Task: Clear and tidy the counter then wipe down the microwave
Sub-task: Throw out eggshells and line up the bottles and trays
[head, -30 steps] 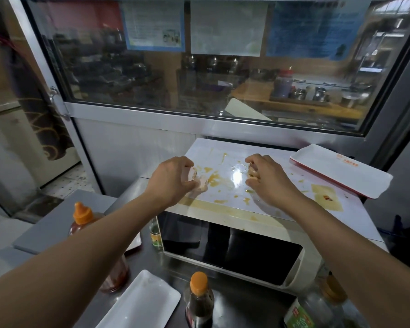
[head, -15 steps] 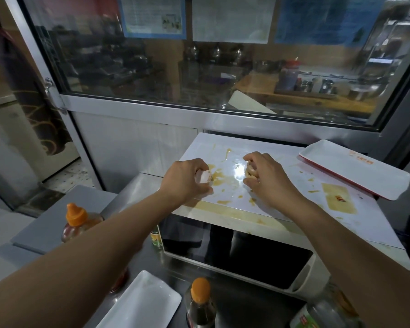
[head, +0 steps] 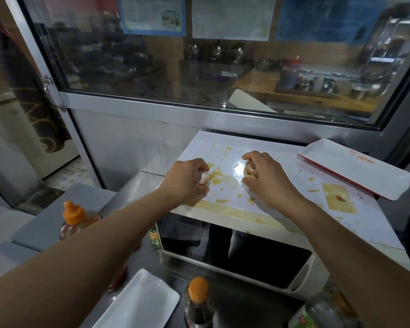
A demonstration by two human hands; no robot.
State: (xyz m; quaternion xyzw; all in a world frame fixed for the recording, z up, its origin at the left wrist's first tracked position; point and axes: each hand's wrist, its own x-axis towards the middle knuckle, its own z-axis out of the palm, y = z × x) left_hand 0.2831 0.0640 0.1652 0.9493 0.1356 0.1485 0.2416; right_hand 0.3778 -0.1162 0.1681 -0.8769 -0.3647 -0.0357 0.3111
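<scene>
A white microwave (head: 237, 233) stands on the steel counter (head: 137, 185), its top smeared with brown sauce stains (head: 219, 177). My left hand (head: 187, 181) grips a crumpled, stained wad of tissue (head: 203, 178) at the top's left edge. My right hand (head: 263, 176) grips another crumpled wad (head: 247, 170) near the middle of the top. Both hands rest on the microwave top, on either side of the largest stain.
A white tray with a red rim (head: 355, 169) lies on the microwave's right rear corner. On the counter stand orange-capped bottles (head: 74, 216) (head: 198, 301), a white rectangular plate (head: 140, 301), a small green-labelled bottle (head: 154, 236) and a clear bottle (head: 322, 313). A glass window (head: 211, 55) rises behind.
Both hands keep hold of their wads and have shifted only slightly on the microwave top. The camera has tilted a little.
</scene>
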